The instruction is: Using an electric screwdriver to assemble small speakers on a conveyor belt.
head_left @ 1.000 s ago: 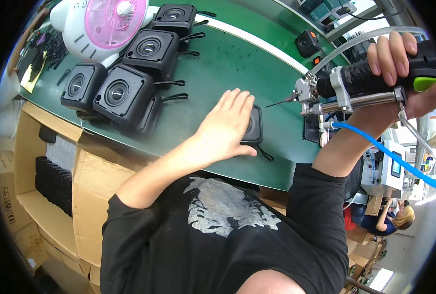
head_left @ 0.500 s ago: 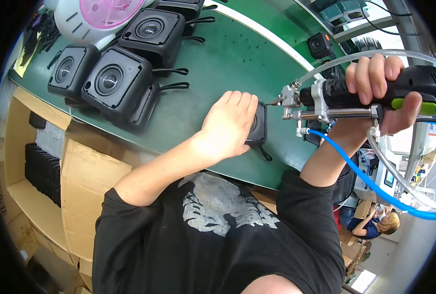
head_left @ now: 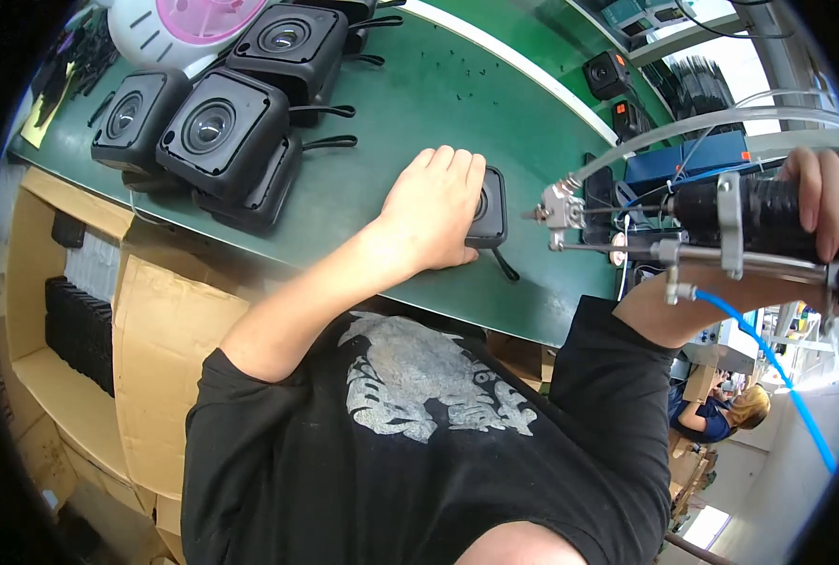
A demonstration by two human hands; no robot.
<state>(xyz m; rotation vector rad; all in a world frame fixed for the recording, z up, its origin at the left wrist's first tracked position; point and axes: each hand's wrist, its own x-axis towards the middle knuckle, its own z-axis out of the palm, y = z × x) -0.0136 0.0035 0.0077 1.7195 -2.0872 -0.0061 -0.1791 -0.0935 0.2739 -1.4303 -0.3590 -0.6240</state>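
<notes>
Head view: small black speaker (head_left: 496, 209) on green table (head_left: 377, 179), slightly off centre toward two o'clock, face up. Strap (head_left: 506, 265) leaves its near edge toward five o'clock. Long axis of speaker: cannot tell, nine o'clock part hidden by hand.

Left hand (head_left: 433, 207) clasped over it, fingers together pointing to one o'clock, thumb by near edge.

Right hand (head_left: 826, 202) wrapped round dark handle of screwdriver (head_left: 763, 212). Its long axis runs three to nine, tip toward nine o'clock, facing the speaker, apart from it. Blue hose (head_left: 768, 353) falls away toward five o'clock.

Stacked speakers (head_left: 214, 132) at ten o'clock; open carton (head_left: 179, 377) at eight.
</notes>
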